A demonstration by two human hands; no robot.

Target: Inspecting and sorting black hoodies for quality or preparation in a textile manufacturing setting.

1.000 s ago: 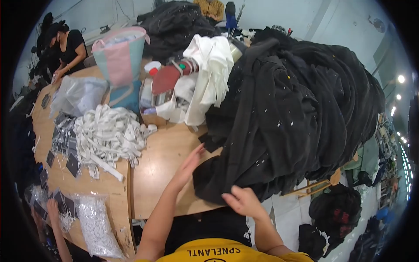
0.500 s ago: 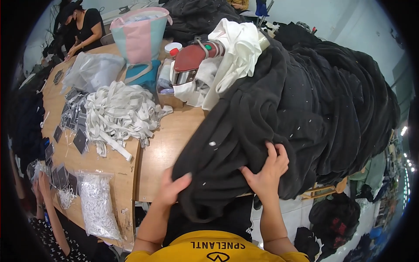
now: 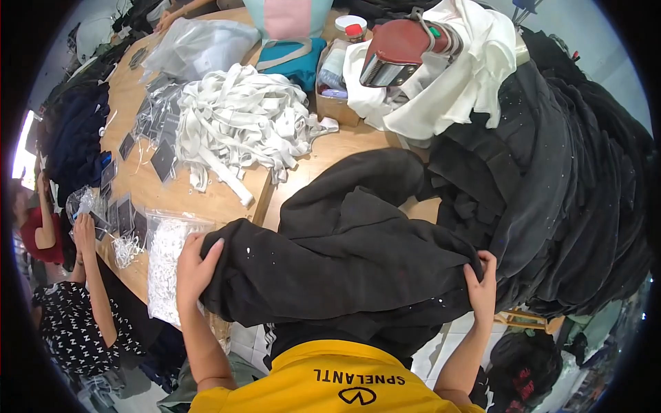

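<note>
Overhead, the head view shows the left hand (image 3: 196, 265) and right hand (image 3: 482, 286) each pinching an edge of a black garment (image 3: 344, 255), held spread at the wooden table's (image 3: 206, 199) near edge. Likely snag: the garment's far end overlaps the big dark clothing pile (image 3: 571, 172) and could drag pieces loose.

A single head-worn fisheye camera looks steeply down from just above the wearer's chest, close over the wooden tabletop (image 3: 172, 199), facing outward across it; edges curve near the rim.
</note>
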